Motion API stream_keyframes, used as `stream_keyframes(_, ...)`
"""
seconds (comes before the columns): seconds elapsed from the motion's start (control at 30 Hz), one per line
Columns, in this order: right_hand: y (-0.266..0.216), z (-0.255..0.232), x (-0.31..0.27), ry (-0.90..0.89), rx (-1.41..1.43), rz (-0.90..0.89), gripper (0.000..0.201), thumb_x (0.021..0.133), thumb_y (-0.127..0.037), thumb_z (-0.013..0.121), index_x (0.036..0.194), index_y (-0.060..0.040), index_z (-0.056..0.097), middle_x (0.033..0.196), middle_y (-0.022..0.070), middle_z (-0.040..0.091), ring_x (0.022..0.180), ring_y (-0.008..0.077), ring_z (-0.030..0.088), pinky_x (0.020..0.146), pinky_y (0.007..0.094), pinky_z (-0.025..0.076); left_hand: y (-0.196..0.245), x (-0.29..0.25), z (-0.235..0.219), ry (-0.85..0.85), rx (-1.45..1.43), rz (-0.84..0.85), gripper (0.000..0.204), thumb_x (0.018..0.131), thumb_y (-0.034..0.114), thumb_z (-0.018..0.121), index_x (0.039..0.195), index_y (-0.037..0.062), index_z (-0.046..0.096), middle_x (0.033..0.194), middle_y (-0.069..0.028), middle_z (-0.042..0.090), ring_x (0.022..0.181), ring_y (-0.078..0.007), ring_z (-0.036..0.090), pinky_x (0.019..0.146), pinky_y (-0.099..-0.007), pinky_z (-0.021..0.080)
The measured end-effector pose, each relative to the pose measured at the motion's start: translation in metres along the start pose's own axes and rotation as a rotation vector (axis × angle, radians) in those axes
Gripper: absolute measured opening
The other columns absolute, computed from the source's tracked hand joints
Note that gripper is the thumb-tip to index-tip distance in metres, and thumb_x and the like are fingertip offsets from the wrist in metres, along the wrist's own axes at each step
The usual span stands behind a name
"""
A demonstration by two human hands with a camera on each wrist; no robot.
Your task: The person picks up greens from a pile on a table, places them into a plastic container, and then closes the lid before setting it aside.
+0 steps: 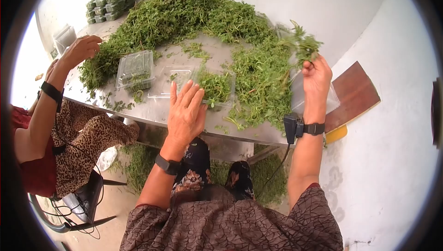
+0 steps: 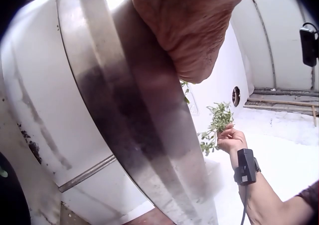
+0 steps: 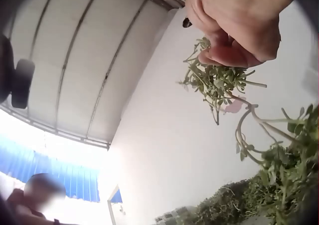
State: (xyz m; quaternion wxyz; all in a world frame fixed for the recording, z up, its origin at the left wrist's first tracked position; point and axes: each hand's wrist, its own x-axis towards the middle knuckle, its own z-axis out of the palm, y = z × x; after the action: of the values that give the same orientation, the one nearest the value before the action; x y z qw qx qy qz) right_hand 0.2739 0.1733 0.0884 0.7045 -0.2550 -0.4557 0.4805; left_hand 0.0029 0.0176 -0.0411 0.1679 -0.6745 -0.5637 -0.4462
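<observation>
The right hand [image 1: 316, 78] pinches a bunch of leafy green stems [image 1: 303, 45] at two o'clock of the head view.
The left hand [image 1: 187, 112] is open, its fingers straight; the open clear plastic box with greens [image 1: 232, 89] is at its two o'clock, touching or not I cannot tell. The large green leafy heap [image 1: 177, 13] lies on the grey metal table [image 1: 217, 57], toward twelve.

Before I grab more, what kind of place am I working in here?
Probably a small produce packing area: greens are heaped on a metal table, filled clear boxes are stacked at its far corner, and a second person sits alongside at the left.
</observation>
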Motion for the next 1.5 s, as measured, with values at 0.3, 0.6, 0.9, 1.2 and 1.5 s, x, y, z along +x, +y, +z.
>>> stream_keyframes(0.3, -0.005, 0.004, -0.011, 0.006, 0.306, 0.118, 0.004, 0.089, -0.009, 0.060, 0.088, -0.0056, 0.058, 0.078, 0.0021, 0.056, 0.068, 0.0133, 0.057, 0.057, 0.0249, 0.043, 0.019, 0.006, -0.018, 0.153, -0.127, 0.095, 0.042, 0.081, 0.010, 0.061, 0.121, 0.0009, 0.054, 0.131, -0.0180, 0.050, 0.129, -0.0337, 0.042, 0.111, -0.0506, 0.024)
stream_keyframes(0.6, -0.017, 0.037, -0.055, 0.017, 0.422, 0.268, 0.013, 0.092, -0.008, 0.053, 0.104, -0.0035, 0.055, 0.098, 0.0128, 0.063, 0.064, 0.0095, 0.053, 0.052, 0.0224, 0.041, 0.096, 0.039, -0.002, -0.280, -1.459, -0.560, 0.066, 0.094, 0.046, 0.049, 0.142, 0.0038, 0.031, 0.142, -0.0182, 0.038, 0.129, -0.0307, 0.040, 0.106, -0.0429, 0.034)
stream_keyframes(0.9, -0.010, 0.054, -0.127, -0.156, 0.163, 0.225, 0.015, 0.091, -0.010, 0.056, 0.101, 0.0013, 0.060, 0.076, 0.0089, 0.065, 0.053, 0.0120, 0.056, 0.046, 0.0248, 0.045, 0.108, 0.060, -0.013, -0.207, -2.068, -0.665, 0.080, 0.090, 0.062, 0.043, 0.147, 0.0134, 0.015, 0.133, -0.0134, 0.041, 0.120, -0.0258, 0.043, 0.096, -0.0419, 0.041)
stream_keyframes(1.2, 0.012, 0.069, -0.163, -0.472, -0.887, -0.830, 0.025, 0.078, 0.006, 0.062, 0.102, 0.0013, 0.063, 0.097, 0.0138, 0.066, 0.076, 0.0133, 0.065, 0.066, 0.0273, 0.054, 0.101, 0.052, -0.018, 0.083, -2.047, -0.870, 0.044, 0.094, 0.037, 0.053, 0.124, 0.0050, 0.048, 0.108, -0.0113, 0.060, 0.102, -0.0224, 0.057, 0.090, -0.0354, 0.049)
stream_keyframes(1.5, 0.006, 0.064, -0.183, -0.401, -0.423, -0.300, 0.030, 0.082, -0.006, 0.068, 0.111, 0.0005, 0.060, 0.098, 0.0104, 0.065, 0.068, 0.0090, 0.059, 0.058, 0.0222, 0.047, 0.077, 0.046, -0.026, 0.373, -2.372, -0.696, 0.027, 0.097, 0.028, 0.047, 0.098, 0.0017, 0.054, 0.090, -0.0110, 0.060, 0.095, -0.0254, 0.060, 0.098, -0.0487, 0.047)
